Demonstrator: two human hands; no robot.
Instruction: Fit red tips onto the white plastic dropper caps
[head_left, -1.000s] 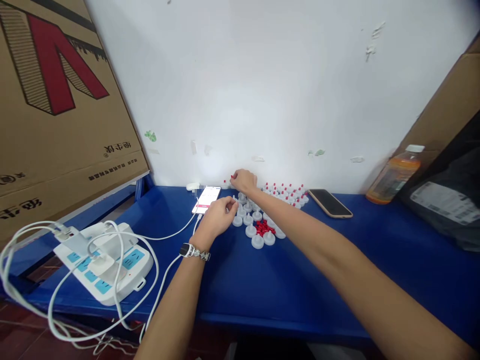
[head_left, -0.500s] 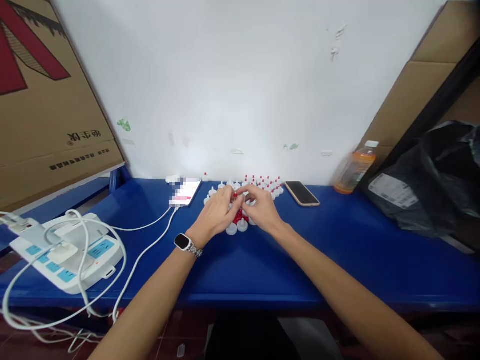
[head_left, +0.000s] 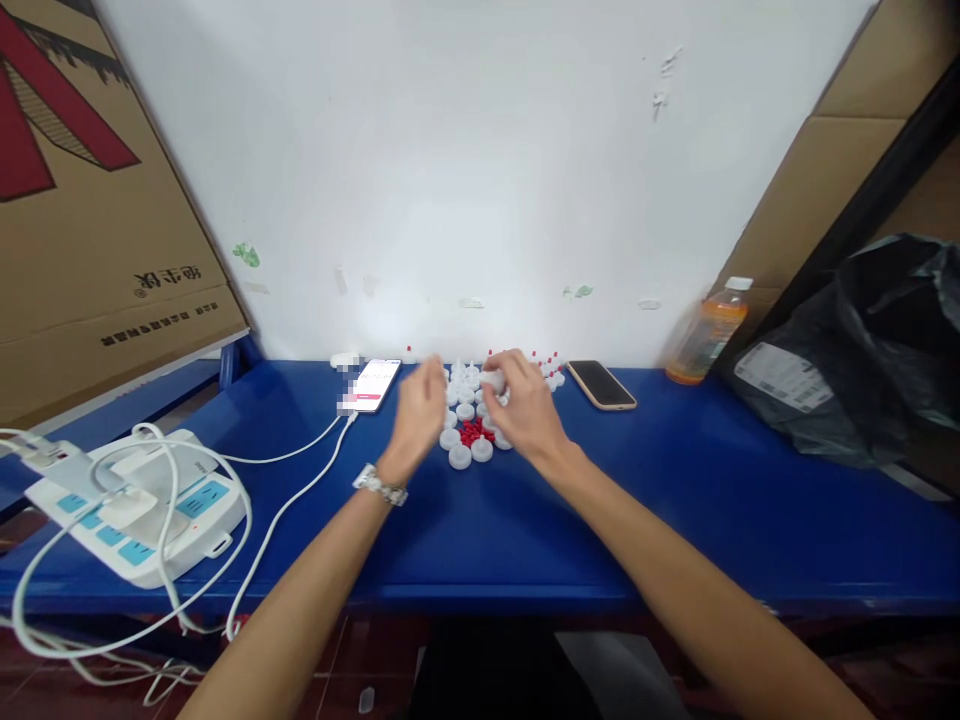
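Note:
My right hand [head_left: 523, 408] is above the right part of the cluster, its thumb and fingers closed around a white nozzle cap [head_left: 493, 380]. My left hand [head_left: 420, 412] is to the left of the cluster, blurred by motion, so what its fingers do is not clear. White nozzle caps [head_left: 460, 456] stand on the blue table between and in front of the hands, around a small heap of red tips [head_left: 475, 432]. Behind my right hand, several white caps with red tips [head_left: 553, 372] stand near the wall, partly hidden by the hand.
A lit phone [head_left: 377, 384] on a white cable lies at left, a dark phone [head_left: 601, 385] at right. A power strip [head_left: 142, 510] with looped cables occupies the table's left. An orange drink bottle [head_left: 709, 330] and black plastic bag [head_left: 832, 370] stand right. One red tip [head_left: 409, 348] is by the wall.
My hands, together over the heap before, have come apart. The left has moved left; the right has shifted slightly right with a white nozzle cap, uncovering the red tips and caps between them.

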